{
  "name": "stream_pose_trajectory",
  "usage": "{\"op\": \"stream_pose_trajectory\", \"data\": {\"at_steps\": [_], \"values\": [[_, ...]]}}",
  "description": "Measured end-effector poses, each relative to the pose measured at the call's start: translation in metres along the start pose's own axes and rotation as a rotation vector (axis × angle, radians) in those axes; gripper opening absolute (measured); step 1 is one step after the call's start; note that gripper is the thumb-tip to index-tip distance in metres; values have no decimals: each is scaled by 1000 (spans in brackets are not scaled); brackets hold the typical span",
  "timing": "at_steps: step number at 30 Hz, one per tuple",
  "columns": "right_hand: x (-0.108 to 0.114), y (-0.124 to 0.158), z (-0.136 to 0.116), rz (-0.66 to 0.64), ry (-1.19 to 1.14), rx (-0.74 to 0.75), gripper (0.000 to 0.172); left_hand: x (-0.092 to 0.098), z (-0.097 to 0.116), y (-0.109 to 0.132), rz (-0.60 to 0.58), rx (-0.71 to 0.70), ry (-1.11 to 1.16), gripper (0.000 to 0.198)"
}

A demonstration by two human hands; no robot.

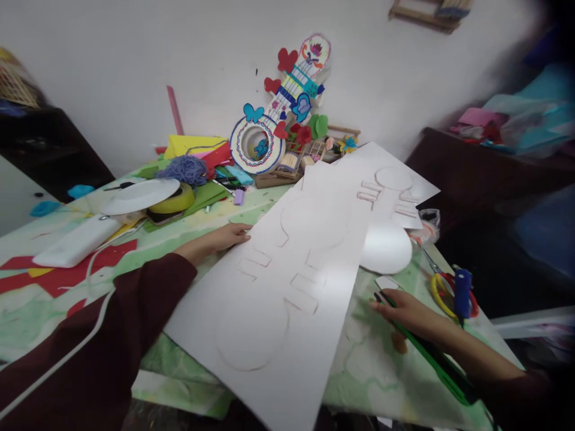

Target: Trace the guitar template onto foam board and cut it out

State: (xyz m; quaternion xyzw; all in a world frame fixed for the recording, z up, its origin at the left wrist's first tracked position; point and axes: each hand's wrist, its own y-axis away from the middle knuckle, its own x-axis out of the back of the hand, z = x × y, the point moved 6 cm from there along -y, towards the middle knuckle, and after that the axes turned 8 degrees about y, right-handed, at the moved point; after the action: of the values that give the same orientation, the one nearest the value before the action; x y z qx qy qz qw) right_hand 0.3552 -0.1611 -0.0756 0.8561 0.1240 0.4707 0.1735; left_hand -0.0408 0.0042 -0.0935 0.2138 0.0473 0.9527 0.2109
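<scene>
A large white card sheet [278,263] lies slantwise before me, its near end past the table's front edge. Faint pencil-like outlines of circles and short bars mark it. My left hand [229,236] is at its left edge, fingertips closed on the border. To the right of the sheet, my right hand [399,308] is closed around the end of a long green and black tool [442,365], which runs back under the forearm; its exact kind is not clear. Beyond, a second white sheet [390,179] bears a similar outline, above a white rounded piece [386,248].
Yellow-and-red-handled scissors [444,293] and a blue-handled tool [462,293] lie at the right edge. At left are a white plate [141,196], tape roll [173,203], purple yarn [186,170], red paper [72,275] and a white cable [92,326]. A decorated paper guitar [281,99] leans on the wall.
</scene>
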Motion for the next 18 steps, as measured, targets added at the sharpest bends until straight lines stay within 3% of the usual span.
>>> {"op": "stream_pose_trajectory", "data": {"at_steps": [5,11,14,18], "values": [[23,-1,-17,116,-95,-42,37,10,4,-4,-54,-35,-234,63],[7,-25,-60,169,-323,36,30,-19,21,-4,-28,-91,-496,49],[-2,-47,-77,209,-338,85,21,-23,26,-4,24,-64,-514,42],[7,-74,-97,349,-173,173,20,-6,28,-9,173,-27,-490,37]]}}
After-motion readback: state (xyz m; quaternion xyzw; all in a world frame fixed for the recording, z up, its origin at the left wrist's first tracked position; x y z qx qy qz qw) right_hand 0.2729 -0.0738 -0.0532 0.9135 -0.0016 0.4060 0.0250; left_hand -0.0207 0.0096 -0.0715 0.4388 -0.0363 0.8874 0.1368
